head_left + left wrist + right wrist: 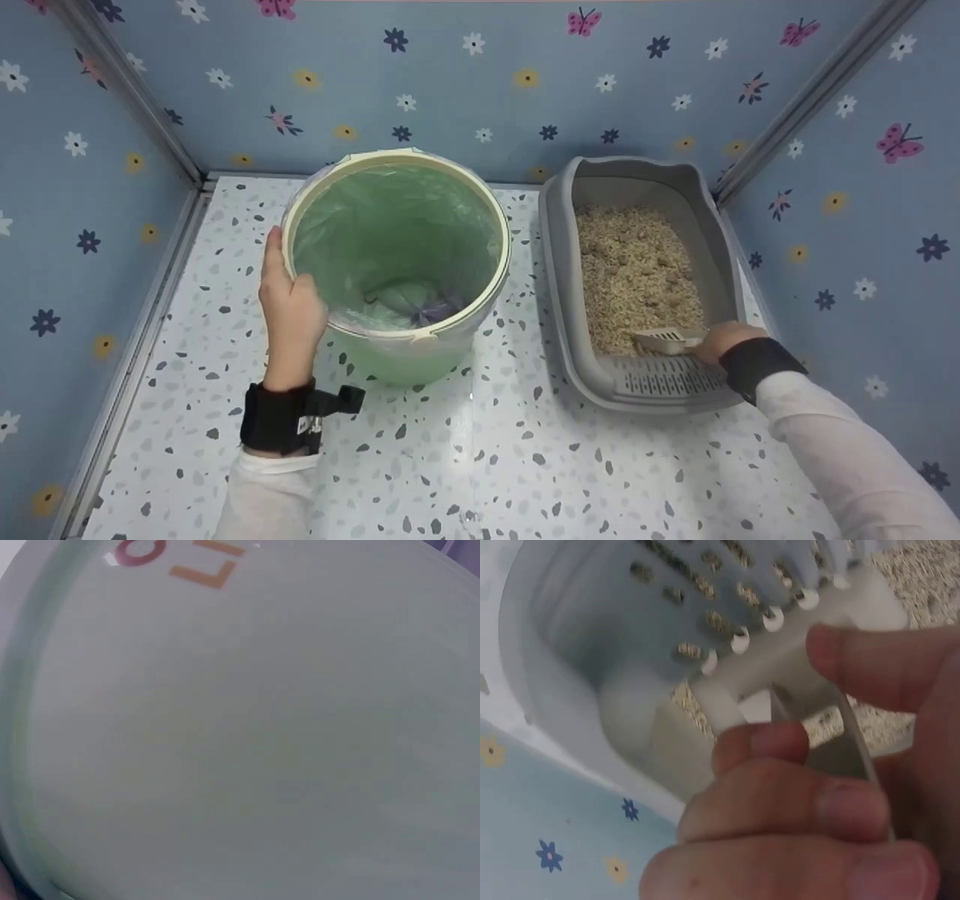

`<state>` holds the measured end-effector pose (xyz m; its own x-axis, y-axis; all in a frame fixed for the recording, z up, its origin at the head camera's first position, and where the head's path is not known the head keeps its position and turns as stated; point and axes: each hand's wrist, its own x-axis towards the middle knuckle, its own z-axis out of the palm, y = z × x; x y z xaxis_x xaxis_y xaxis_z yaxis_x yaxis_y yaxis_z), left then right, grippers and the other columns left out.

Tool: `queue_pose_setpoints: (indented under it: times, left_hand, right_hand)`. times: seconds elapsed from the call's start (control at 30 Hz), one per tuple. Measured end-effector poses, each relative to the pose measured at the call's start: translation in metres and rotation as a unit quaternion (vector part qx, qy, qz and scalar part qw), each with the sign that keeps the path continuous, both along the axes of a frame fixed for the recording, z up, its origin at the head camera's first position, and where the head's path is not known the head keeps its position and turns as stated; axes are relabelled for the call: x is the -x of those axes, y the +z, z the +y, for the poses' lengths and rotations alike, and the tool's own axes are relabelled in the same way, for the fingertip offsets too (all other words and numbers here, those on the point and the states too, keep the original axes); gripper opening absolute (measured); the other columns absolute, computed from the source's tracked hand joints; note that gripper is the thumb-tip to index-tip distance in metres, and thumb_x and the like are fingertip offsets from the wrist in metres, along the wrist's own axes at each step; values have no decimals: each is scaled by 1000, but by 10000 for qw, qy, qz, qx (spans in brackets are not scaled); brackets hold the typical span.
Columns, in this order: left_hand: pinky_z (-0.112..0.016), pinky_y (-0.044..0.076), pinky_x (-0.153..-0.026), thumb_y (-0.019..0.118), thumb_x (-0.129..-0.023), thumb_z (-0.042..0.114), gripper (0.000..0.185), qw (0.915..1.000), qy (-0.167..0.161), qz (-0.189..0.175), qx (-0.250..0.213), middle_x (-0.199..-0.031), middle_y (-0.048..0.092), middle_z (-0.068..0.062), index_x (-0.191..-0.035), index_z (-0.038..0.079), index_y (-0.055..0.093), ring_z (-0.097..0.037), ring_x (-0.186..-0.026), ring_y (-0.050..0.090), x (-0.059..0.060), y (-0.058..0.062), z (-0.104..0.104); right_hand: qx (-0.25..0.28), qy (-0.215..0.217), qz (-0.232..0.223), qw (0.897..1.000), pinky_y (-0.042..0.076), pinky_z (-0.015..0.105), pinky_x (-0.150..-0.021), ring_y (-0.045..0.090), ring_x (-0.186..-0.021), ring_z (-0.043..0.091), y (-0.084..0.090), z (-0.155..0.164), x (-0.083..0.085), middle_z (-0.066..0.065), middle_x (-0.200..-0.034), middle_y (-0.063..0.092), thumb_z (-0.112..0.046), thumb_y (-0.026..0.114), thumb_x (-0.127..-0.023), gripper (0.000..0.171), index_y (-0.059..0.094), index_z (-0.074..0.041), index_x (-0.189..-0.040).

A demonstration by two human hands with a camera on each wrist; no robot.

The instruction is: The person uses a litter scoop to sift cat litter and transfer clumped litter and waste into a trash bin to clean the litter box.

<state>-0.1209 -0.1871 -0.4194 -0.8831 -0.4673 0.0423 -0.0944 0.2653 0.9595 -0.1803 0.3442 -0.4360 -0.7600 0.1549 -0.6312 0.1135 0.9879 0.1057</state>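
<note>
**Head view: scoop in the litter, bin held steady**

Head camera, looking down. Slotted pale plastic litter scoop [666, 340] lies low at the near end of the grey plastic litter tray [559, 247], its blade resting on the beige granular litter [637, 270]. Right hand [724, 339] grips the scoop's handle; the right wrist view shows the fingers [780, 795] curled round the handle and the thumb pressed on top, the slotted blade just beyond them with grains caught in the slots.

Left of the tray, just beside it: round pale green plastic bin [397, 255], cream rim, lined with a translucent green bag, something crumpled and purplish at the bottom. Left hand [291, 304] holds the bin's rim on the side away from the tray, thumb over the edge. Left wrist view fills with the bin's green wall [240, 735], orange lettering partly seen.

Tray and bin stand on a white speckled terrazzo floor [480, 465]. Behind the tray, blue walls [480, 82] printed with flowers and butterflies.
</note>
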Motion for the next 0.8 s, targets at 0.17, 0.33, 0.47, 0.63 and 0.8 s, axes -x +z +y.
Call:
queue_pose_setpoints:
  times: [0.17,0.33,0.47,0.63,0.8]
  left_hand:
    - [-35,26,-113,27,-90,-6,66,10000,-13,-53,-25,-157,16,-6,-152,11,14,-19,-141,20,0,1,1]
    - [-35,29,-112,27,-90,-6,66,9999,10,-87,-55,-157,16,-4,-152,12,14,-19,-140,22,-1,2,0]
    - [-34,29,-112,27,-90,-6,66,10000,22,-46,-44,-157,16,-4,-152,11,14,-19,-140,22,-1,2,-1]
    - [-35,30,-111,26,-90,-6,66,10000,20,-10,-67,-157,16,-5,-152,10,14,-19,-140,23,0,2,-1]
    - [-33,26,-113,26,-90,-5,64,10000,8,-6,-12,-157,16,-6,-152,9,14,-17,-141,18,0,1,0]
  right_hand:
    - [-86,-95,105,9999,51,42,-65,57,-73,32,-14,0,5,37,-104,58,-42,45,-91,67,55,22,-109]
    - [51,-338,136,9993,50,43,-67,56,-74,33,-19,1,11,36,-103,58,-40,46,-90,65,54,21,-111]
    - [172,-284,209,9992,50,45,-70,56,-77,34,-22,1,15,35,-105,58,-38,48,-90,58,58,17,-105]
    - [229,-236,174,9993,50,45,-73,57,-81,35,-28,-3,22,36,-109,57,-33,50,-90,54,57,18,-107]
    - [386,-206,297,9986,48,41,-64,54,-69,30,-31,-8,23,33,-100,60,-25,44,-91,43,61,14,-100]
